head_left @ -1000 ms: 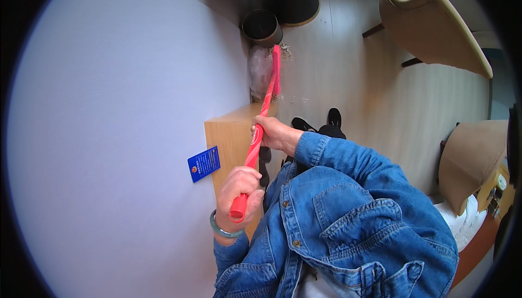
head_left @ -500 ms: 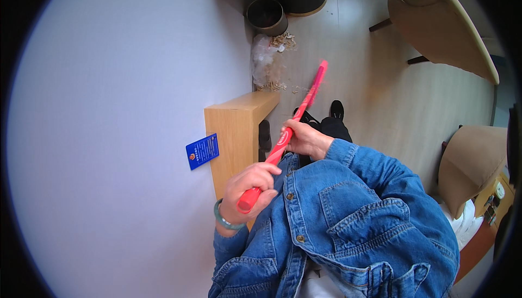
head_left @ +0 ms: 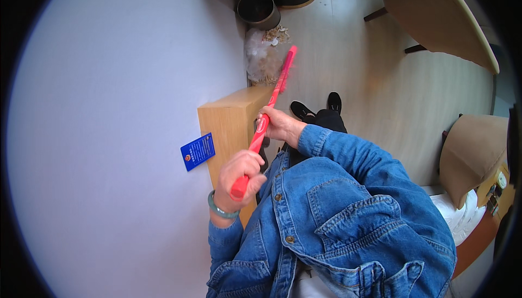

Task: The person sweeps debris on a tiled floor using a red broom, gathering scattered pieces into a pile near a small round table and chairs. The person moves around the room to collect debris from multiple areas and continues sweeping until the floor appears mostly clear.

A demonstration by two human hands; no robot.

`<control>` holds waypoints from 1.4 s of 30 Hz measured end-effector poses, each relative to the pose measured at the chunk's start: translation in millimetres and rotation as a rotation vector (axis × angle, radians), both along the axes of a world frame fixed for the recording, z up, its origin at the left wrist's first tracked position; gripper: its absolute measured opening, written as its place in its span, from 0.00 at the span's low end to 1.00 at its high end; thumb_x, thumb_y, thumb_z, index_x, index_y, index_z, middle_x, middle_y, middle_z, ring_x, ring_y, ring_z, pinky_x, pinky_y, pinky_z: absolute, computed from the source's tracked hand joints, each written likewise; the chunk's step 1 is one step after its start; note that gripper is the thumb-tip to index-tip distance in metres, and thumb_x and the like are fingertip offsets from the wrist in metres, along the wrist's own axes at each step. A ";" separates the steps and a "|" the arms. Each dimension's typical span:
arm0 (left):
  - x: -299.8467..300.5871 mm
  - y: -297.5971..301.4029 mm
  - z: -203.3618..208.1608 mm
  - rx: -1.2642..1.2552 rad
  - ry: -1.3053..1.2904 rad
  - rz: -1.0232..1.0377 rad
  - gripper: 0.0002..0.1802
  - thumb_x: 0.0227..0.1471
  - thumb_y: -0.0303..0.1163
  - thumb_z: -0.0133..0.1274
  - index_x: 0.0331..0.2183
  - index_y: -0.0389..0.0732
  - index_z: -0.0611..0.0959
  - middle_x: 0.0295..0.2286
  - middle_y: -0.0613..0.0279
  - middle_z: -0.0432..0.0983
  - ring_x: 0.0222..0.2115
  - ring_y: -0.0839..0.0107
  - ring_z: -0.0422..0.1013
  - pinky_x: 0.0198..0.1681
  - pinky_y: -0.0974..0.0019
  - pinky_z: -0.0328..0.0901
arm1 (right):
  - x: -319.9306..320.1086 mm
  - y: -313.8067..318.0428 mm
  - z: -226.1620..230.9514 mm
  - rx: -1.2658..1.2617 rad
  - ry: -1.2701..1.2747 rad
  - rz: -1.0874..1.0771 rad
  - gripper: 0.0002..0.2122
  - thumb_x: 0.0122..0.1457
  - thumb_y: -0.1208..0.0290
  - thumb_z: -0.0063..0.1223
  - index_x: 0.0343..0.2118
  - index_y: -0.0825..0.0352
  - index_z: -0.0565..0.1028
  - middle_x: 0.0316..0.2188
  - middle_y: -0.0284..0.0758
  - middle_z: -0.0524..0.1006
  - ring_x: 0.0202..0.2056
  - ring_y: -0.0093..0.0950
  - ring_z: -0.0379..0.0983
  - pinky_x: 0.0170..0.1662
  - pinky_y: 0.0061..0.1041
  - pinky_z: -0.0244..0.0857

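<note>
Both of my hands grip a red broom (head_left: pixel 260 134) with a pink bristled head, held on a slant away from me. My left hand (head_left: pixel 239 177), with a green bangle at the wrist, is wrapped round the top end of the handle. Lower down, my right hand (head_left: pixel 278 124) closes round the handle. The broom head reaches the floor beside a heap of pale brown scraps (head_left: pixel 277 34) and a clear crumpled plastic bag (head_left: pixel 262 59). More scraps lie by the wooden cabinet's far end, partly behind the broom.
A dark round bin (head_left: pixel 259 10) stands against the wall past the bag. The wooden cabinet (head_left: pixel 228 105) juts out on my left, with a blue card (head_left: pixel 197 152) by it. Beige chairs (head_left: pixel 435 18) stand to the right. My black shoes (head_left: pixel 334 101) are on the floor.
The broom has swung left, its head now close to the bag and the cabinet's far end. Both hands moved left with it, keeping their grip.
</note>
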State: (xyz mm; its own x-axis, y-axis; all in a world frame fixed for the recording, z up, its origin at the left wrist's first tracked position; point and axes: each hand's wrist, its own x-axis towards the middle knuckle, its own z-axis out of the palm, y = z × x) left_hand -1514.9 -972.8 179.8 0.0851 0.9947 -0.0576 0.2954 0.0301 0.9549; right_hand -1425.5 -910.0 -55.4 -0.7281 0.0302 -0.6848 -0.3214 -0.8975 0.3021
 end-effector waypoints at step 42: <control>51.0 91.7 -99.9 -0.139 -0.512 0.662 0.05 0.57 0.24 0.51 0.37 0.37 0.74 0.46 0.53 0.71 0.42 0.69 0.70 0.48 0.66 0.66 | 31.2 180.5 -50.8 0.401 -0.566 0.170 0.05 0.59 0.68 0.44 0.28 0.62 0.68 0.23 0.30 0.72 0.26 0.26 0.72 0.29 0.30 0.68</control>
